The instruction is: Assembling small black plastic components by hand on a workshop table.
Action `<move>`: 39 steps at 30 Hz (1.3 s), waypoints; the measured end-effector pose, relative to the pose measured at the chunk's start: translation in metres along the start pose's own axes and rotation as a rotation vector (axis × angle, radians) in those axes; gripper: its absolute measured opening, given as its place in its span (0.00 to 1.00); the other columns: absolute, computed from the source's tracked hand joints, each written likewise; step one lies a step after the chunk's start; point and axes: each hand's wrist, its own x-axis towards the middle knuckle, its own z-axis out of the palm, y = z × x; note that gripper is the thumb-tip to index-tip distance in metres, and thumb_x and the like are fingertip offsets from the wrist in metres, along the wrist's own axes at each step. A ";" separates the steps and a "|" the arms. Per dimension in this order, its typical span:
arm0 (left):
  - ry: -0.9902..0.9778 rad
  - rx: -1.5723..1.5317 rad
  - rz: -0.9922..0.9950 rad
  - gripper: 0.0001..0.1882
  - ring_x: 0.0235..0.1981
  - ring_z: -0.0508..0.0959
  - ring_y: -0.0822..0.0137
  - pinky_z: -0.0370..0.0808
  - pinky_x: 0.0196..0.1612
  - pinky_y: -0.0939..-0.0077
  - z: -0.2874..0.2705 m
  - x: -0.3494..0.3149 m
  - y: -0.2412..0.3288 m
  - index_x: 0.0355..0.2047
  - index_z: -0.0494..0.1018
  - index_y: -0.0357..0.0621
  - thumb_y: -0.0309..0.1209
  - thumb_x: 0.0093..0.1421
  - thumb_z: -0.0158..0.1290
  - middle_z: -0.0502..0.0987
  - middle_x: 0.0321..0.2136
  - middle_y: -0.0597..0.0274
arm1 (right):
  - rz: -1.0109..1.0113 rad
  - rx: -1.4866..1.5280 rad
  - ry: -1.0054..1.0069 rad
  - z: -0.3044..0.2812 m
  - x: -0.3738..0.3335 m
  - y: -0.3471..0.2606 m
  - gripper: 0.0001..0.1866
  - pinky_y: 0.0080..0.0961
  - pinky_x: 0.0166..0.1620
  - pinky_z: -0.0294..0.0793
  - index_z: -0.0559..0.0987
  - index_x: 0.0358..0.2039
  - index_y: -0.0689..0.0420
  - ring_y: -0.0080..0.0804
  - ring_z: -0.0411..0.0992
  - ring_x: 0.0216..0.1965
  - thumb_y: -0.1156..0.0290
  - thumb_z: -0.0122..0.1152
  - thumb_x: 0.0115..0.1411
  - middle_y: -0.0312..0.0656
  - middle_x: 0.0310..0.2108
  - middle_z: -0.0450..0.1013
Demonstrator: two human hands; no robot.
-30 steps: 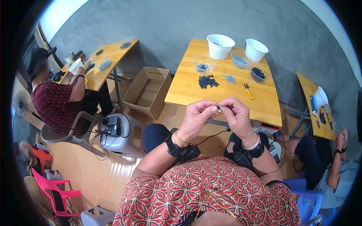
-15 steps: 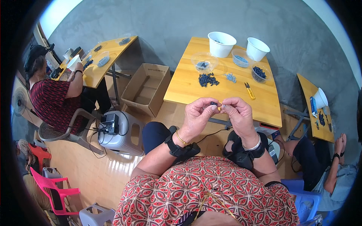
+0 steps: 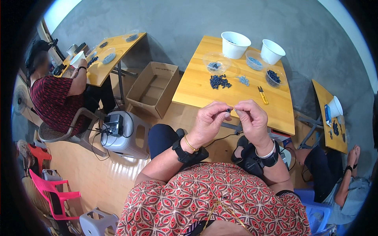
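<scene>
Over the near edge of the table [image 3: 197,88], both hands are meeting in mid-air above the person's lap. Left hand [image 3: 208,124] is pinching a bead [image 3: 228,110] between thumb and forefinger; it is tiny, dark blue and roundish, too small to show more. Right hand [image 3: 252,120] is closing its fingertips just beside the bead, perhaps gripping a thin thread, though none is showing clearly. Both wrists are wearing black straps.

Near the table's middle a pile [image 3: 219,82] of dark blue beads is lying loose, with a smaller pale blue heap [image 3: 244,80] just beside it. Toward the far edge two white tubs [image 3: 235,44] are standing, with clear bowls [image 3: 215,63] holding more beads close by. Yellow snips [image 3: 262,94] are lying toward the right edge.

On the floor left of the table, an open cardboard box [image 3: 153,88] is sitting. Beyond it another person [image 3: 55,98] is working at a second table [image 3: 103,59].
</scene>
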 end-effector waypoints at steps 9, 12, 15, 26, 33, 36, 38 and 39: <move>-0.025 0.220 0.008 0.07 0.23 0.76 0.73 0.71 0.24 0.84 0.002 0.001 0.007 0.33 0.72 0.33 0.16 0.54 0.47 0.71 0.27 0.60 | -0.129 -0.147 -0.071 0.001 0.002 0.003 0.07 0.23 0.31 0.70 0.74 0.30 0.61 0.35 0.71 0.28 0.84 0.53 0.50 0.44 0.27 0.69; -0.040 0.311 0.024 0.07 0.22 0.76 0.72 0.71 0.24 0.84 0.001 0.001 0.006 0.32 0.72 0.33 0.14 0.53 0.47 0.71 0.26 0.60 | -0.124 -0.172 -0.093 0.001 0.001 0.003 0.08 0.23 0.30 0.69 0.74 0.30 0.61 0.36 0.70 0.28 0.85 0.53 0.49 0.44 0.27 0.69; -0.037 0.344 0.037 0.07 0.22 0.76 0.72 0.72 0.24 0.83 0.000 0.001 0.004 0.31 0.72 0.32 0.14 0.52 0.47 0.72 0.25 0.59 | -0.122 -0.177 -0.118 0.001 0.001 0.003 0.09 0.24 0.30 0.69 0.74 0.30 0.61 0.37 0.69 0.28 0.87 0.53 0.47 0.45 0.27 0.68; -0.016 0.036 -0.176 0.05 0.22 0.75 0.75 0.71 0.25 0.84 -0.002 -0.002 -0.004 0.31 0.72 0.32 0.19 0.56 0.47 0.73 0.25 0.62 | -0.130 -0.189 -0.160 0.005 0.001 0.002 0.12 0.24 0.31 0.70 0.74 0.36 0.62 0.37 0.69 0.28 0.86 0.52 0.49 0.45 0.27 0.68; -0.044 -0.089 -0.331 0.08 0.23 0.74 0.76 0.71 0.26 0.86 -0.007 0.000 -0.014 0.36 0.73 0.33 0.24 0.58 0.48 0.75 0.26 0.62 | 0.006 -0.197 -0.157 0.000 -0.007 0.012 0.17 0.24 0.32 0.70 0.71 0.44 0.61 0.36 0.69 0.29 0.83 0.51 0.51 0.45 0.29 0.69; -0.038 -0.148 -0.349 0.08 0.22 0.74 0.76 0.71 0.27 0.86 -0.007 0.002 -0.019 0.36 0.73 0.33 0.23 0.58 0.48 0.75 0.26 0.62 | -0.017 -0.209 -0.194 0.001 -0.008 0.018 0.18 0.26 0.34 0.70 0.71 0.44 0.61 0.39 0.69 0.31 0.83 0.51 0.51 0.46 0.31 0.69; -0.044 -0.101 -0.357 0.08 0.23 0.74 0.76 0.71 0.27 0.86 -0.007 0.004 -0.018 0.37 0.73 0.34 0.23 0.58 0.47 0.75 0.26 0.62 | -0.154 -0.323 -0.214 0.001 -0.008 0.022 0.19 0.29 0.35 0.70 0.71 0.44 0.61 0.42 0.69 0.31 0.83 0.51 0.50 0.47 0.32 0.68; -0.042 -0.101 -0.363 0.08 0.23 0.74 0.76 0.71 0.27 0.86 -0.008 0.004 -0.020 0.37 0.73 0.34 0.23 0.58 0.47 0.75 0.26 0.62 | -0.149 -0.321 -0.215 0.002 -0.008 0.023 0.19 0.29 0.35 0.70 0.71 0.44 0.61 0.42 0.69 0.31 0.83 0.51 0.50 0.47 0.32 0.68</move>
